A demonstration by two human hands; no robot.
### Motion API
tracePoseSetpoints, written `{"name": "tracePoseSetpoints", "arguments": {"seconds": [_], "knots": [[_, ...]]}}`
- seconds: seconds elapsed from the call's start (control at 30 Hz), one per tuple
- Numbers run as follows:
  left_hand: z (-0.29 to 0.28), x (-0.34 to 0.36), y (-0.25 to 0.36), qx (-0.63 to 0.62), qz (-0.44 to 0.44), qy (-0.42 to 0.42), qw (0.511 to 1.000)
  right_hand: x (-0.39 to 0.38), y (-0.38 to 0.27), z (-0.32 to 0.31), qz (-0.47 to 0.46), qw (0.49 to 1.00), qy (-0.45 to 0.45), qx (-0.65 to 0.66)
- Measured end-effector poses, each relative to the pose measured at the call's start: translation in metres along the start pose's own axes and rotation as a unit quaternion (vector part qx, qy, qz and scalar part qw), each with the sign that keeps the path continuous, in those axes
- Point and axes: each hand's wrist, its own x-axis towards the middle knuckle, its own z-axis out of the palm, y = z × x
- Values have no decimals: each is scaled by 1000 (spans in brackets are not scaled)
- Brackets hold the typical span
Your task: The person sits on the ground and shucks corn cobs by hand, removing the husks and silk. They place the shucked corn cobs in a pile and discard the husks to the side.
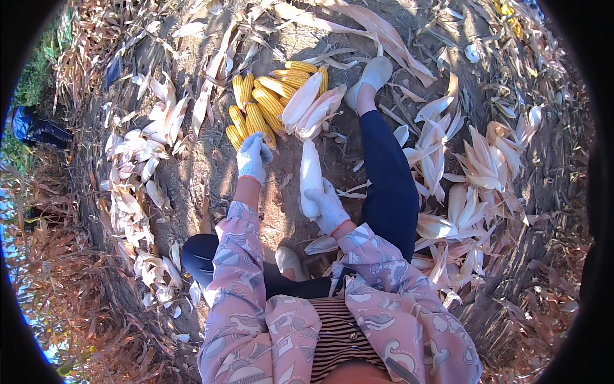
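My right hand [329, 208], in a white knit glove with an orange cuff, is wrapped round the lower end of a pale ear of corn [310, 169]. This ear points away from me, and loose husk leaves [313, 105] fan out beyond its far end. My left hand [254, 159], gloved the same way, is at the near edge of a pile of husked yellow corn cobs [263, 105]. Its fingers are curled in; what they hold, if anything, is hidden. I cannot tell whether it touches the nearest cobs.
Dry husks [131, 173] lie heaped along the left, and a larger heap of husks [470, 205] lies to the right. My outstretched leg [393, 179] borders the cob pile's right side. Dark cloth [39, 127] lies at the far left among dry stalks.
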Motion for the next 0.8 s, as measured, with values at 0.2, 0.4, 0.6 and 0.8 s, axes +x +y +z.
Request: {"name": "tracePoseSetpoints", "arguments": {"seconds": [0.2, 0.4, 0.6, 0.8], "knots": [[-6, -126, -40, -6, -170, -93, 981, 0, 9, -7, -41, 993, -109, -12], [4, -152, -59, -106, -142, -106, 978, -23, 24, -8, -114, 935, -80, -325], [-4, -170, -64, -16, -25, -34, 999, -69, 7, 26, -57, 813, -53, -577], [-8, -177, -31, -204, -77, -52, 975, -69, 28, 9, -29, 982, 2, -185]]}}
